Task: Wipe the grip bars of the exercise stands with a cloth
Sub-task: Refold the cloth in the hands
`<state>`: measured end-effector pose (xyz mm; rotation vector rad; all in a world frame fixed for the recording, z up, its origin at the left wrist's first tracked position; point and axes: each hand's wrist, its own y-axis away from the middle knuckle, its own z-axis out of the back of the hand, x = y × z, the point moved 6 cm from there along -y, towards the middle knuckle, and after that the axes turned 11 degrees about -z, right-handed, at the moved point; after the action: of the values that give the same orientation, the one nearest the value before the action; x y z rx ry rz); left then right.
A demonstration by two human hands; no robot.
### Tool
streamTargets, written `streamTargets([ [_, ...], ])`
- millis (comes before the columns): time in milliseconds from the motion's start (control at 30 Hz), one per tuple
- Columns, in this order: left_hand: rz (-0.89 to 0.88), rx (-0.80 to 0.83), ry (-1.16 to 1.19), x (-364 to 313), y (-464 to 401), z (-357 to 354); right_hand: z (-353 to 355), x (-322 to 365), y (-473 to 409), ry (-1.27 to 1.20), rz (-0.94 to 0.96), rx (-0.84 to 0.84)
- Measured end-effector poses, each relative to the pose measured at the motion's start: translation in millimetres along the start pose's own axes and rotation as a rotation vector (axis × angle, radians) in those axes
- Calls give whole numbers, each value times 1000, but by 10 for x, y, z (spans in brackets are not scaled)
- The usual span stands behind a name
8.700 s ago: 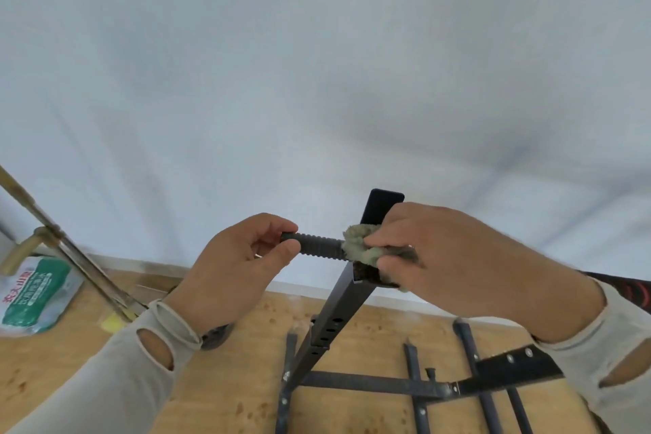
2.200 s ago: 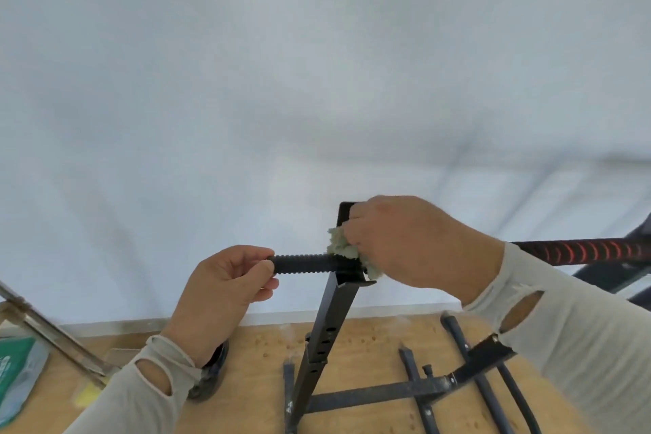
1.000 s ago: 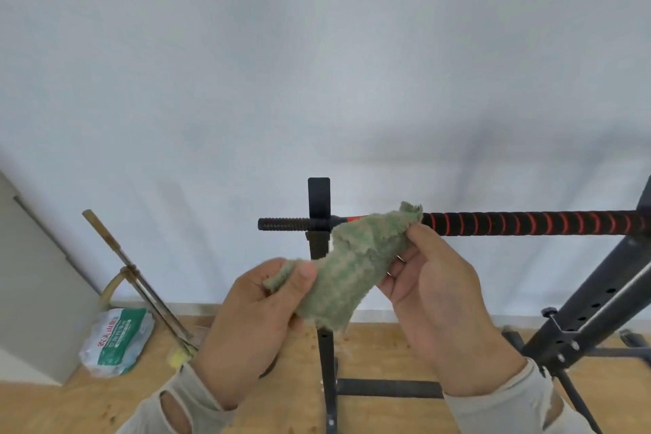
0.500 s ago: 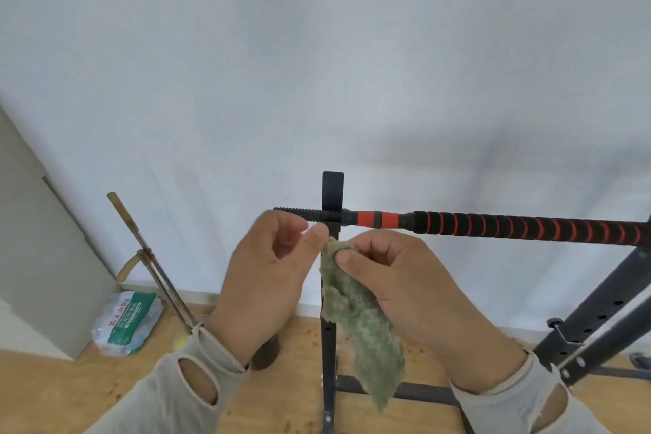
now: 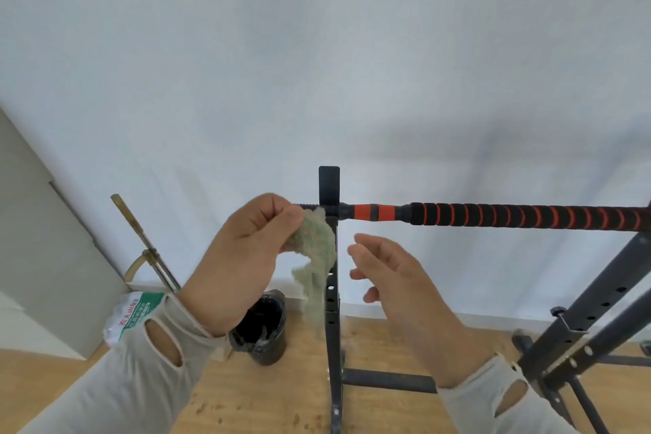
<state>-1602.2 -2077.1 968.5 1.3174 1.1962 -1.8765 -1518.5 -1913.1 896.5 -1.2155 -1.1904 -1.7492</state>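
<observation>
The bar [image 5: 493,217] runs off the right edge, and the left hand [image 5: 243,257] and cloth [image 5: 313,250] cover its threaded left end. The cloth's hanging tail is blurred. The left forearm hides part of the black pot [image 5: 262,328] and of the bag [image 5: 132,314], whose print is too small to read. The right stand [image 5: 591,321] is cut off at the right and bottom edges.
</observation>
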Motion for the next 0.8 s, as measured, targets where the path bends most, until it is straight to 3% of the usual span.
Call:
streamTargets([
  [133, -81, 28, -19, -76, -111, 105, -188, -222, -191, -179, -122, 248],
  [200, -109, 27, -95, -106, -138, 153, -254, -226, -204, -254, -118, 280],
  [333, -174, -21, -235, -122, -166, 294, -243, -223, -285, -223, -66, 107],
  [533, -132, -138, -304, 155, -278, 617, -62, 136, -306, -19, 82, -231],
  [667, -83, -175, -203, 385, -419, 753, -32, 490, -453, -24, 173, -283],
  [800, -49, -230, -129, 587, -618, 875, -123, 715, -806, -59, 88, -288],
])
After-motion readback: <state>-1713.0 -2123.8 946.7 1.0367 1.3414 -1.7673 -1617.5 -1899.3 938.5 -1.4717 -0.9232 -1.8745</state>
